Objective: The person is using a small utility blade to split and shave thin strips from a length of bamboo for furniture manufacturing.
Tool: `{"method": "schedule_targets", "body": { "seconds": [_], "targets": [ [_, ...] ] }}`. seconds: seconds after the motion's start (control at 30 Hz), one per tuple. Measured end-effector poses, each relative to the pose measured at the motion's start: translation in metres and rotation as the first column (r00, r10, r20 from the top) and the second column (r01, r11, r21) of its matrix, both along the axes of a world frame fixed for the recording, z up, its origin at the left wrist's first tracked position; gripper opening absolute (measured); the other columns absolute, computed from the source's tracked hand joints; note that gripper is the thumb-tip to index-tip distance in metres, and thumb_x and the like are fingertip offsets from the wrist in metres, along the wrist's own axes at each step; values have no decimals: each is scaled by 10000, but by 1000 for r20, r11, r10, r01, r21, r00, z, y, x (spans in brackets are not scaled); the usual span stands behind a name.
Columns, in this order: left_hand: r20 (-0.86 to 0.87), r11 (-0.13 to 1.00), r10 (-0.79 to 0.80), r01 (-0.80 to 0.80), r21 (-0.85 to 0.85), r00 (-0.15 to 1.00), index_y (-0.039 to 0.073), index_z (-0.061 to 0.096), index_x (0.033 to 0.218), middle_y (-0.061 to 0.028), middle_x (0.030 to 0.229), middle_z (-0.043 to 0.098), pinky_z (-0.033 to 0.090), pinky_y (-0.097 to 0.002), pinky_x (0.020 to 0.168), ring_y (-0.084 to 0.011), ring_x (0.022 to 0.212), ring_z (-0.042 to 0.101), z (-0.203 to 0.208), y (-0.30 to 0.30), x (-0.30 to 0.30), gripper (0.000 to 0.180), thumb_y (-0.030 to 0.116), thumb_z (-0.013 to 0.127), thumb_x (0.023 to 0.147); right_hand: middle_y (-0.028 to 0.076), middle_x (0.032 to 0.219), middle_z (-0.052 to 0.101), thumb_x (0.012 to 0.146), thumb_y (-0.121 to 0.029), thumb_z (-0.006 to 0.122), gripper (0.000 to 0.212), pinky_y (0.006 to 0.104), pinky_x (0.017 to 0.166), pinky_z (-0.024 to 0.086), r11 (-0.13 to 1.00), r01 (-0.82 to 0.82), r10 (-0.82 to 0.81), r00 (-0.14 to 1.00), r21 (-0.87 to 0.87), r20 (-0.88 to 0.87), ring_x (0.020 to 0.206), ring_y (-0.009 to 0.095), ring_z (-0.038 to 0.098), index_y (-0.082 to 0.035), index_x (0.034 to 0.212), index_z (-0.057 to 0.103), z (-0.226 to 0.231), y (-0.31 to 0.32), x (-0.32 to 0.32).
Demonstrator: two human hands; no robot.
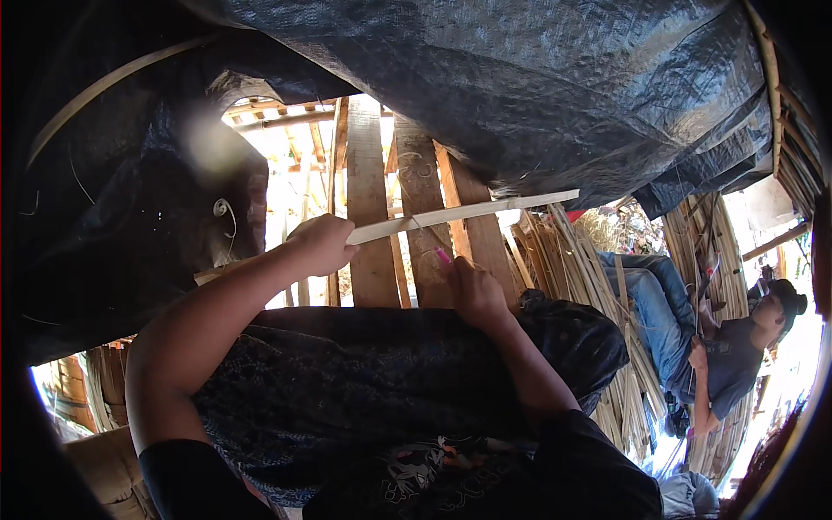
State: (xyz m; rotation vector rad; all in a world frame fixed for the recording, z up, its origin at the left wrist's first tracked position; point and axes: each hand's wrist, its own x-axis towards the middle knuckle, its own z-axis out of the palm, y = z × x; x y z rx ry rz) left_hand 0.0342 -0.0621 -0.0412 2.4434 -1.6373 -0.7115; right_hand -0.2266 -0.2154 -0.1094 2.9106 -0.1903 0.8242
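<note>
A long, pale, flat strip of wood or bamboo [485, 209] slants across the middle, its far end up to the right. My left hand [322, 244] is closed around it near its left part, and a short end shows past my wrist. My right hand [476, 293] grips a small knife by its pink handle [443, 256], below the strip. The knife's thin blade [425, 232] points up and left, its tip meeting or overlapping the strip's lower edge; I cannot tell how deep. Dark patterned cloth [364, 373] covers my lap.
Wooden planks [367, 165] with bright gaps lie beyond my hands. Black plastic sheeting [537, 69] hangs at the top and left. Bundles of split strips [607, 347] lie at my right, where another person [728, 364] sits in jeans and a dark cap.
</note>
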Motion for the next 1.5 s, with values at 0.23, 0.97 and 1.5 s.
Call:
{"method": "schedule_targets", "body": {
  "seconds": [0.23, 0.97, 1.5],
  "targets": [
    [-43, 999, -25, 23, -39, 999, 20, 617, 955, -181, 849, 648, 500, -458, 750, -336, 833, 643, -11, 1, 4, 351, 363, 621, 882, 85, 742, 537, 934, -173, 531, 145, 372, 432, 433, 834, 128, -156, 988, -536, -8, 521, 234, 509, -39, 894, 573, -5, 2, -5],
    [333, 930, 265, -331, 160, 905, 19, 702, 737, -130, 706, 685, 513, -382, 656, -268, 648, 662, 54, 78, 114, 440, 453, 675, 799, 236, 706, 636, 953, -336, 478, 298, 546, 617, 503, 749, 487, -286, 849, 449, -444, 707, 447, 639, -61, 872, 559, 21, 3, 10],
    [296, 846, 234, -344, 408, 926, 54, 740, 735, -121, 722, 702, 528, -369, 618, -246, 676, 681, 23, 89, 134, 137, 70, 611, 692, 233, 707, 637, 960, -357, 468, 312, 544, 622, 494, 754, 498, -278, 833, 429, -478, 709, 448, 637, -64, 888, 549, 24, 5, 12]
  ]
}}
